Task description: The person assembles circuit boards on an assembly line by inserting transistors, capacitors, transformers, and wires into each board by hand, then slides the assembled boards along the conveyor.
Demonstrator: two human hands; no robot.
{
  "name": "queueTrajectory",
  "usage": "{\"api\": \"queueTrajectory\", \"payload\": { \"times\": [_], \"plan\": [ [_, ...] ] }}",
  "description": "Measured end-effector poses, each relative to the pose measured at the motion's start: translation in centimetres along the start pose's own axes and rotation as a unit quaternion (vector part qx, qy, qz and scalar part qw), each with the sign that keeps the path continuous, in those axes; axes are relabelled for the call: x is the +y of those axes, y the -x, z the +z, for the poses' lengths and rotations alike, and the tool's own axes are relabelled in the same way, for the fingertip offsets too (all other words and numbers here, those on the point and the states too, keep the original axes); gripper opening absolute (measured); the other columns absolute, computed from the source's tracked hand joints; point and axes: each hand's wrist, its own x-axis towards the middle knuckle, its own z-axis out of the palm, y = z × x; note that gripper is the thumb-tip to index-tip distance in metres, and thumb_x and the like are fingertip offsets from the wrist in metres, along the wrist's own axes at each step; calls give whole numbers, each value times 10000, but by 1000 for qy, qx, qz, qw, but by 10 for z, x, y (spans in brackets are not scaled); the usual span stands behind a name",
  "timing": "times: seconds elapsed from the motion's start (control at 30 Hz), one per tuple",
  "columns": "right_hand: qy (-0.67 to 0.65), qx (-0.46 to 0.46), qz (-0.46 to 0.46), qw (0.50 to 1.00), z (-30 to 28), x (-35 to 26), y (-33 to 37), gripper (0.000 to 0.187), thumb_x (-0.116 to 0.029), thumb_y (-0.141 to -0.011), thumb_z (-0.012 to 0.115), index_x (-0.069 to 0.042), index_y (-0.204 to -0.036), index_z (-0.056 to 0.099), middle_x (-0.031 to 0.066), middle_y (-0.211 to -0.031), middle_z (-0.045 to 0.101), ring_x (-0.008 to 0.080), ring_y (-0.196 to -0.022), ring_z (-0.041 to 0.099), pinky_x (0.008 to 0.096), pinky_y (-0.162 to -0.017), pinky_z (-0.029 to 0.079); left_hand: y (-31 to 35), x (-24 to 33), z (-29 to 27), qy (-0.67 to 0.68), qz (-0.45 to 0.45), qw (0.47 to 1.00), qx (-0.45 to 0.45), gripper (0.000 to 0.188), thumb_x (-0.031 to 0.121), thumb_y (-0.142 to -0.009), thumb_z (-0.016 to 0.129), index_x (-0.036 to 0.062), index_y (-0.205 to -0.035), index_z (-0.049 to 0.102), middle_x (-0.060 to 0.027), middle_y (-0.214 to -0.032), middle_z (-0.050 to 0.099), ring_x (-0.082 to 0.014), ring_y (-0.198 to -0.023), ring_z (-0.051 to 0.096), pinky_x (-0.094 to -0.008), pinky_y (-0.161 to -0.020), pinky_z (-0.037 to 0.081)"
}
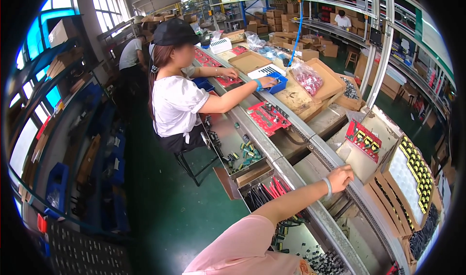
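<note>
A: Where is the left hand (341, 174)?
B: Flat on the bench rail (310, 151), fingers loose, gripping nothing — the right is out of sight.
A: Advice?
B: Reach squarely for the red circuit board (364, 139) just beyond — 1 clean lift by its edges.

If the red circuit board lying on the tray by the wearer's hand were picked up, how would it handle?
The red circuit board with yellow-and-black components looks flat and rigid, so probably stiff. The upright components probably make it top-heavy and fragile. Lying flat on the pale tray, it should slide, not roll.
</note>
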Motion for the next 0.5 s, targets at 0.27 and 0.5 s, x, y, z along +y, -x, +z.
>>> {"api": "queueTrajectory", "payload": {
  "times": [0.27, 0.5],
  "plan": [
    [81, 69, -18, 994, 24, 0, 22, 579, -552, -945, 641, -7, -1132, 589, 133, -805, 640, 230, -593, 576, 424, -602, 549, 2, -6, 0, -5, 11, 1000, 10, 144, -61, -778, 577, 33, -845, 662, -146, -928, 617, -375, -887, 650, -454, -792, 537],
    [51, 7, 43, 998, 34, 1, 30, 604, -590, -972, 562, -39, -1184, 688, 147, -737, 675, 268, -575, 616, 464, -621, 563, 4, -6, -3, -11, 10, 1000, 13, 142, -61, -780, 575, 34, -839, 663, -147, -926, 616, -374, -874, 652, -455, -788, 537]
  ]
}}
